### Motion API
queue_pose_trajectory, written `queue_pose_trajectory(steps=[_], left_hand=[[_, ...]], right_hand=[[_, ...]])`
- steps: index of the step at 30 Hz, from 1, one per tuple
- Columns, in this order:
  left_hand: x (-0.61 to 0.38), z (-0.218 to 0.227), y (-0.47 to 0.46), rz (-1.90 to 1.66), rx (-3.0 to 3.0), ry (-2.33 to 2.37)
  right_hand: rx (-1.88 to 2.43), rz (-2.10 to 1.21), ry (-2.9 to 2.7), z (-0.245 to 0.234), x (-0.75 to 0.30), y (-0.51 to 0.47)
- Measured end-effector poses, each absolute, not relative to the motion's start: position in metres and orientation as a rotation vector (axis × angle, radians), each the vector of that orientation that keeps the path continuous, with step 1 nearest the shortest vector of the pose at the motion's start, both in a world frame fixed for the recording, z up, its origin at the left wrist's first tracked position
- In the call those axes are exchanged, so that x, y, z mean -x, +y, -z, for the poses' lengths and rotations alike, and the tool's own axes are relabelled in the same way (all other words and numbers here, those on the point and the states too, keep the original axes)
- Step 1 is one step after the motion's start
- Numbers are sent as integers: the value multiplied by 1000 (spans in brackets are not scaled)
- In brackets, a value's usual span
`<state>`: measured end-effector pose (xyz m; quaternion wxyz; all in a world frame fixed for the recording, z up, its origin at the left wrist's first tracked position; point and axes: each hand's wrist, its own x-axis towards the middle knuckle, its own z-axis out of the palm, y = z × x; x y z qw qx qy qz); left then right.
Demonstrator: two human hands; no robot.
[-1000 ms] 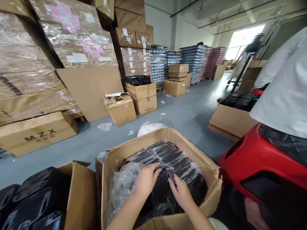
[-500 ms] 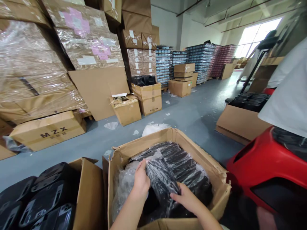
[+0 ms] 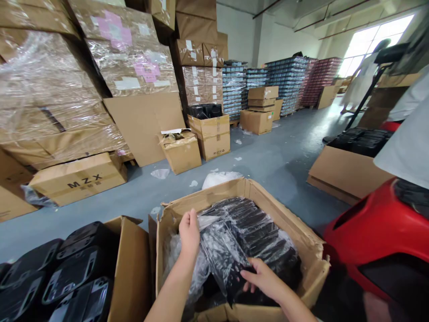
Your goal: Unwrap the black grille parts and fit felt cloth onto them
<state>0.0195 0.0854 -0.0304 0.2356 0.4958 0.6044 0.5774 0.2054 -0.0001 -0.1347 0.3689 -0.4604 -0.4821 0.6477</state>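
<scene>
Over an open cardboard box, my left hand is closed on the upper end of a clear plastic bag. A dark, flat part shows through the film; its exact kind cannot be made out. Lower down, my right hand grips the right edge of the bagged black part, its fingers curled and partly hidden. Behind it in the box stands a row of similar black parts in clear film. Crumpled clear plastic lies at the box's left side, below my left hand.
At lower left, a second box holds several glossy black plastic housings. A red machine body stands close on the right, beside a person's white sleeve. Wrapped carton stacks and an MZX carton stand beyond.
My left hand has moved up and left, drawing the bag's end with it. My right hand's fingers have loosened and spread slightly at the part's edge. The view has shifted slightly left.
</scene>
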Motion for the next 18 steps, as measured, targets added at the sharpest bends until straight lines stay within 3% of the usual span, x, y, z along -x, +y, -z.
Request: queue_pose_trajectory(steps=[3, 8, 14, 18], left_hand=[[-10, 31, 86, -1435, -1431, 1632], [30, 20, 82, -686, -1820, 1602], [77, -9, 81, -488, -1814, 2387], [60, 25, 72, -230, -1781, 2241]], right_hand=[[1229, -1509, -1298, 139, -211, 4], [1374, -1147, -1319, 148, -218, 15], [1558, -773, -1336, 155, -247, 25], [1641, -727, -1455, 151, -268, 41]])
